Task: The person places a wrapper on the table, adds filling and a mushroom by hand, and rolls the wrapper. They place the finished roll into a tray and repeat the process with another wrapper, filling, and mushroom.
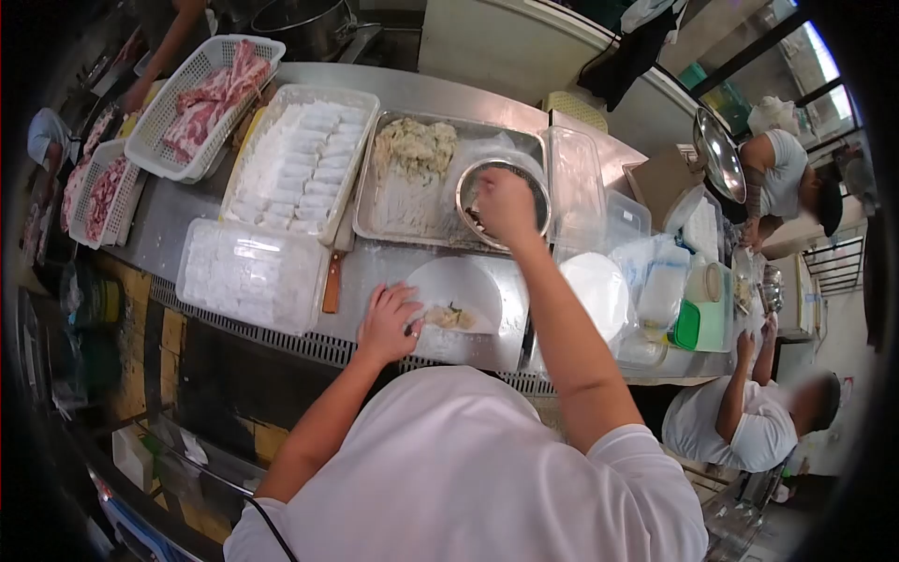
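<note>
My left hand (pixel 389 323) lies with its fingers spread at the left edge of a thin, round white wrapper (pixel 468 281) on the steel table. On the wrapper's near part sits a small pale heap of filling (pixel 451 317) with dark green bits. My right hand (pixel 506 206) is over a round metal bowl (pixel 465 223), its bunched fingers pointing down inside; what they hold is hidden. The bowl stands in a metal tray (pixel 367 173) that also holds a large mound of pale filling (pixel 417 145). A stack of white round wrappers (pixel 596 295) lies right of my right forearm.
Left are a tub of white floured rolls (pixel 304 173), a lidded plastic container (pixel 248 272), a wooden-handled knife (pixel 332 281) and a white basket of meat (pixel 154 164). Plastic containers and a green lid (pixel 686 325) stand right. Co-workers (pixel 749 421) are at the table's right end.
</note>
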Action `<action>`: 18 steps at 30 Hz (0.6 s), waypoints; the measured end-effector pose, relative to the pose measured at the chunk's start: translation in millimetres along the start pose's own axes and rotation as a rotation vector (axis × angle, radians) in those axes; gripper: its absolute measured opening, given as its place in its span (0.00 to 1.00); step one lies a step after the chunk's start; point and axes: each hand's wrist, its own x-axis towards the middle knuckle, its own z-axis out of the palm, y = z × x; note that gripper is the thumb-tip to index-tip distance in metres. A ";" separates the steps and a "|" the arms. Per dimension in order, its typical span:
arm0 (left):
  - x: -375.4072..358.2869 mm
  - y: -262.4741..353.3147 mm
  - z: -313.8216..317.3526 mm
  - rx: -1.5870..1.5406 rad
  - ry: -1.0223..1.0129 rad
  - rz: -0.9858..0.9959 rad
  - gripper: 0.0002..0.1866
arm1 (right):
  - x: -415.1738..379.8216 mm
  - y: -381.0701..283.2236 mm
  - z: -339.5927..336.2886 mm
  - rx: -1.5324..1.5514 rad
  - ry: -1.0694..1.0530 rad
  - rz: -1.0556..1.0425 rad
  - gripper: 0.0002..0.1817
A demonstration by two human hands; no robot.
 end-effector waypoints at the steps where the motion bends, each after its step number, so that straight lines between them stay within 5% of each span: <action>1: -2.7 1.8 -0.9 0.002 -0.013 -0.002 0.16 | 10.5 21.5 -11.2 -0.115 -0.177 0.184 0.17; 6: -4.9 3.2 1.0 -0.004 -0.029 0.000 0.17 | -1.9 91.0 -11.8 -0.283 -0.689 -0.003 0.28; 18: -4.4 5.9 -1.6 0.009 -0.036 -0.021 0.18 | 2.2 95.9 1.3 -0.427 -0.899 -0.017 0.16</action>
